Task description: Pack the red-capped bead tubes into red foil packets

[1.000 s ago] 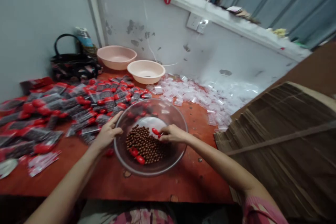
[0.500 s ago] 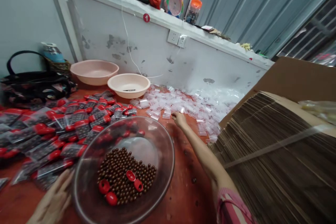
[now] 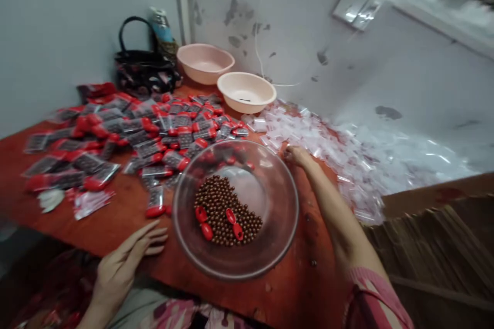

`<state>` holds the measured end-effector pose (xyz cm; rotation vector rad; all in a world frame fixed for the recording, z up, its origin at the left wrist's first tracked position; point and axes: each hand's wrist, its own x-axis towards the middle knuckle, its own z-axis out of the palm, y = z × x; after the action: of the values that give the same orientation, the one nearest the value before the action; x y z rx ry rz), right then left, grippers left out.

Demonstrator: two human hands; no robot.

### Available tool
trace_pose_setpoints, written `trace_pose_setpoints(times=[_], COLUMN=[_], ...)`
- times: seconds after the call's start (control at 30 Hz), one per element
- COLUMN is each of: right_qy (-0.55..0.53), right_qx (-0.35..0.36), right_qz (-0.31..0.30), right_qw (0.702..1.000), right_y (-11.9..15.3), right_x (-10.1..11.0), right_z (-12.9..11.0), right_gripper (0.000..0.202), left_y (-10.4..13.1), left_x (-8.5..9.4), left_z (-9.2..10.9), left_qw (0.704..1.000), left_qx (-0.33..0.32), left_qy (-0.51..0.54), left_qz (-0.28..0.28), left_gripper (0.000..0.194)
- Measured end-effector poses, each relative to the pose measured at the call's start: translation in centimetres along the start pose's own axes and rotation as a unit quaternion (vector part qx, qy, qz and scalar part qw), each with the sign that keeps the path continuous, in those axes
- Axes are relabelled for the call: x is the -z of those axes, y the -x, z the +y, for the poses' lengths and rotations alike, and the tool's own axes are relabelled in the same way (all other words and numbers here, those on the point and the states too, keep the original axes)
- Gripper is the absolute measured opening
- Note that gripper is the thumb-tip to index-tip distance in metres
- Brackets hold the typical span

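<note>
My left hand [image 3: 129, 259] is at the table's front edge, left of the bowl, its fingers stretched out and holding nothing. Beyond the bowl's far right rim, my right hand [image 3: 296, 155] has its fingers curled together beside small clear plastic bags [image 3: 309, 131]. Whatever is between those fingertips is too blurred to make out. Between the hands stands a large clear bowl [image 3: 283, 226] containing brown beads [image 3: 222, 198]. Two opened red plastic capsules, a left one [image 3: 207, 231] and a right one [image 3: 236, 230], lie on the beads.
Filled clear packets with red ends [image 3: 146, 133] are heaped on the red table [image 3: 127, 205] at left. Behind them are a black handbag [image 3: 144, 69], a pink basin [image 3: 204, 64] and a cream basin [image 3: 247, 92]. Stacked cardboard [image 3: 436, 252] borders the right side.
The view has swung left and down, so everything appears shifted rightward. More of my left hand and the front table edge shows. My right hand remains by the clear bags.
</note>
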<state>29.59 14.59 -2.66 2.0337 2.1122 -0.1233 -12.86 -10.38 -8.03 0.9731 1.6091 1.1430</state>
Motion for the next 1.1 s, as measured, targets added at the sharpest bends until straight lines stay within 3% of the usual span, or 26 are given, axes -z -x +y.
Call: trace_pose_setpoints(times=[0.13, 0.2, 0.27, 0.3, 0.4, 0.53, 0.7, 0.8, 0.9, 1.0, 1.1], right_qy=[-0.007, -0.054, -0.152, -0.181, -0.115, 0.075, 0.105, 0.047, -0.086, -0.262, -0.441], right_qx=[-0.01, 0.001, 0.073, 0.14, 0.307, 0.33, 0.38, 0.42, 0.438, 0.396, 0.334], right_qz=[0.051, 0.119, 0.209, 0.212, 0.104, 0.038, 0.026, 0.026, 0.002, -0.036, -0.087], right_qw=[0.999, 0.991, 0.963, 0.95, 0.939, 0.94, 0.919, 0.906, 0.895, 0.879, 0.829], right_y=[2.3, 4.6, 7.3, 8.7, 11.6, 11.9, 10.7, 10.7, 10.9, 11.2, 11.8], right_x=[1.3, 2.6, 3.9, 4.3, 4.0, 1.4, -0.4, -0.6, -0.6, -0.4, 0.1], right_z=[-0.6, -1.9, -4.2, -5.6, -10.4, -14.7, -18.1, -20.4, -21.9, -21.9, -21.0], right_gripper=[0.032, 0.038, 0.039, 0.037, 0.04, 0.02, 0.018, 0.022, 0.035, 0.038, 0.038], left_y=[-0.5, -0.4, -0.2, 0.0, 0.5, 0.7, 0.7, 0.8, 0.8, 0.5, 0.2], left_x=[0.3, 0.1, -0.5, -0.9, -2.3, -3.5, -4.0, -4.3, -4.4, -4.2, -3.6], left_z=[-0.4, -0.4, 0.0, 0.3, 1.8, 3.0, 2.8, 3.0, 3.2, 2.9, 2.8], left_qw=[0.997, 0.995, 0.993, 0.992, 0.988, 0.983, 0.98, 0.978, 0.978, 0.977, 0.979], left_qx=[0.03, 0.025, -0.003, -0.024, -0.085, -0.106, -0.122, -0.117, -0.109, -0.111, -0.144], left_qy=[0.07, 0.094, 0.115, 0.117, 0.092, 0.053, 0.037, 0.046, 0.048, 0.062, 0.025], left_qz=[-0.021, -0.024, -0.022, -0.028, -0.085, -0.141, -0.151, -0.167, -0.169, -0.173, -0.14], left_gripper=[0.026, 0.029, 0.04, 0.047, 0.061, 0.068, 0.072, 0.073, 0.072, 0.069, 0.068])
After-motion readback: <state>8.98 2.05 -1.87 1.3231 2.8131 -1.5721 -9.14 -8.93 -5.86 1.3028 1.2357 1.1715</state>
